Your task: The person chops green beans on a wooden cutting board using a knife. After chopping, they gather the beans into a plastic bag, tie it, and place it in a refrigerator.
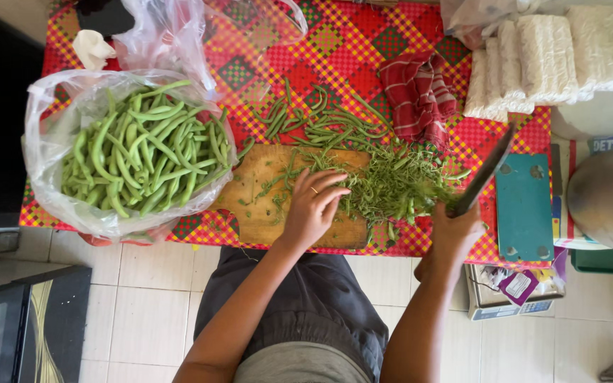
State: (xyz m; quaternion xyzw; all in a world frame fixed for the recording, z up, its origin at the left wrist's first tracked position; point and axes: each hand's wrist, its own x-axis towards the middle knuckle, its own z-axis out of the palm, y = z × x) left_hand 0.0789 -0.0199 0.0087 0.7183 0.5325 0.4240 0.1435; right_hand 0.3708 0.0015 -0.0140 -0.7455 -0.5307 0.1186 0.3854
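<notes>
My left hand (313, 206) lies flat with spread fingers on the wooden cutting board (264, 213), beside a pile of green bean trimmings (399, 186). A ring shows on one finger. My right hand (454, 234) grips the handle of a dark-bladed knife (487, 169), whose blade points up and away over the right end of the trimmings. Whole green beans (321, 117) lie loose on the red checked tablecloth (349, 42) behind the board. A clear plastic bag (51, 142) at the left holds a heap of green beans (143, 152).
A red striped cloth (416, 92) lies behind the trimmings. White blocks (540, 60) are stacked at the back right. A teal scale (524, 206) and a metal pot (608, 198) stand at the right. Tiled floor lies below the table edge.
</notes>
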